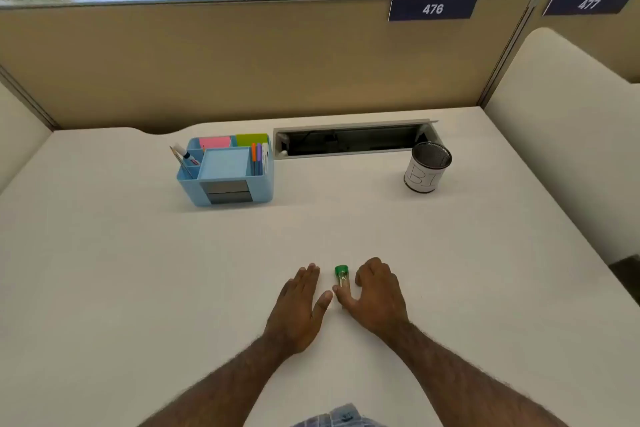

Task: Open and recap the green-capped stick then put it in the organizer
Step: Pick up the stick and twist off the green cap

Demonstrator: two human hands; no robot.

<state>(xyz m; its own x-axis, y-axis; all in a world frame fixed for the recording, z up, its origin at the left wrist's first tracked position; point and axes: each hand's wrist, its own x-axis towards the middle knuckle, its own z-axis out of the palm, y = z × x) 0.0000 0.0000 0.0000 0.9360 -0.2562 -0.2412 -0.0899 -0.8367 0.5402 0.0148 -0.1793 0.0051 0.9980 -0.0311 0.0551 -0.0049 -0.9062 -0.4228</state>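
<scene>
A short stick with a green cap (pixel 341 274) lies on the white desk (pixel 138 253), cap pointing away from me. My right hand (pixel 377 291) rests around it, thumb at its near end and curled fingers to its right; a firm grip cannot be made out. Just left of the stick, my left hand (pixel 302 302) lies flat on the desk with fingers apart, not touching it. The light blue organizer (pixel 227 170) stands at the far left-centre, holding sticky notes, pens and a marker.
A mesh pen cup (pixel 428 166) wrapped in white paper stands at the far right. An open cable tray (pixel 353 140) is sunk into the desk behind the organizer. A beige partition closes the back, and a cream panel stands at the right.
</scene>
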